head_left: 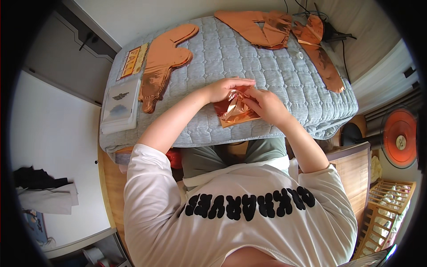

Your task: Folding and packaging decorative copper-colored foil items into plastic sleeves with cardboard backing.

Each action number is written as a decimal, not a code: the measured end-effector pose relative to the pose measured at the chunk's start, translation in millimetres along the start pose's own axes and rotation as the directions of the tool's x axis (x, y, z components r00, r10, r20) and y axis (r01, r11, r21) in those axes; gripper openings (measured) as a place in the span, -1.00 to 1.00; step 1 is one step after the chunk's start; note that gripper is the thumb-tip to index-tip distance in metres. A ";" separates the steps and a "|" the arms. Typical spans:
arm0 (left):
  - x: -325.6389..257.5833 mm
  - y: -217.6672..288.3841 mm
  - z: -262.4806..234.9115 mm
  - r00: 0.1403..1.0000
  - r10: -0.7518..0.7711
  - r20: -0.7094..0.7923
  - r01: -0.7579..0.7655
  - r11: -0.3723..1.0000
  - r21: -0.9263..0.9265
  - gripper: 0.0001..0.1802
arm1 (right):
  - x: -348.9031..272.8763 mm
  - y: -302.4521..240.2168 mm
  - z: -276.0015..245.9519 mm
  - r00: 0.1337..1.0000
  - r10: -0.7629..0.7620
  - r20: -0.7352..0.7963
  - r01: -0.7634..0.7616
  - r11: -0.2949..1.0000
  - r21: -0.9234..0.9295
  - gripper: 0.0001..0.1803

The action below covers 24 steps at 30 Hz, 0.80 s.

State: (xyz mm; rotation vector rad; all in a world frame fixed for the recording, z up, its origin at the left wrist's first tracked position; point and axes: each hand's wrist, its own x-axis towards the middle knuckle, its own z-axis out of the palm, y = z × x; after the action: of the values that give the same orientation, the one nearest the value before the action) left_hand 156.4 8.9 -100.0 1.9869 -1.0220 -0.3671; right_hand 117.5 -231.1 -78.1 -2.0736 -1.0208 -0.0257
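Observation:
A folded copper-coloured foil balloon, shiny and crumpled, lies on the near part of the quilted mattress in front of me. My left hand rests at its far left edge, fingers stretched together along the top and the thumb side against the foil. From the right, my right hand pinches the foil, with thumb and fingers bent over its upper right part. Exactly what lies beneath the fingertips is hidden. A flatter orange-copper piece shows along the balloon's near edge.
On the mattress, a stack of flat foil balloons lies left, near a printed card and clear plastic packets. More foil pieces lie at the far side and right. Dark cables hang behind; an orange fan stands right.

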 end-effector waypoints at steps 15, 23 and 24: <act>-4.9 18.5 23.6 0.995 0.054 -0.084 0.012 0.775 0.632 -0.23 | -33.7 14.1 -16.7 0.924 -0.366 0.115 0.383 0.897 -0.221 -0.58; -9.1 11.4 19.2 0.975 -0.002 -0.222 0.154 0.728 0.668 -0.21 | -8.3 24.2 -22.2 0.931 -0.331 0.155 0.356 0.918 -0.173 -0.61; -9.0 8.7 14.5 0.973 -0.008 -0.232 0.165 0.728 0.666 -0.21 | -4.3 23.7 -21.4 0.935 -0.321 0.149 0.344 0.922 -0.179 -0.62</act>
State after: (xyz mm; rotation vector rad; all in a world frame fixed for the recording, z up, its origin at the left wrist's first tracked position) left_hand 137.8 5.1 -102.7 2.6715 -1.0079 0.2292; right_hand 137.1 -256.5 -80.6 -2.0749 -1.4900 -0.1913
